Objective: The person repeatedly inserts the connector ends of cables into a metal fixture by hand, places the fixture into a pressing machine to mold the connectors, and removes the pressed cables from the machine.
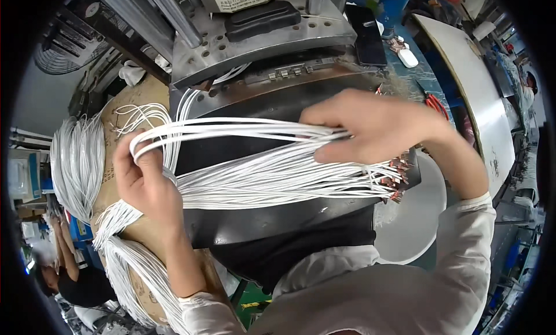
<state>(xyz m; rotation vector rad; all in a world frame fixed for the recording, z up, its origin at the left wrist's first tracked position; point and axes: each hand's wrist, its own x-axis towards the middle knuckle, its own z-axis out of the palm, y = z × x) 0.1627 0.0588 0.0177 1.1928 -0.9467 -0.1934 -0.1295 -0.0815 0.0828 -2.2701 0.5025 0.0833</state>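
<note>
My left hand [149,181] is closed around the bent end of a few white wires [231,126], which loop back over its fingers. From there they stretch rightward to my right hand [370,125], whose thumb and fingers close on them near the other end. Below these lies a thick bundle of white wires [255,178] on the dark machine bed [237,228]. Copper-coloured terminals [398,175] and reddish tips crowd the bundle's right end. Exactly how many wires sit in my grip is hidden.
A heavy machine plate [260,36] with a small metal die [289,72] stands ahead. Coiled white wires [78,164] rest on cardboard [124,100] at left. A round pale container [414,219], red-handled pliers [435,105] and a black phone [366,35] are at right.
</note>
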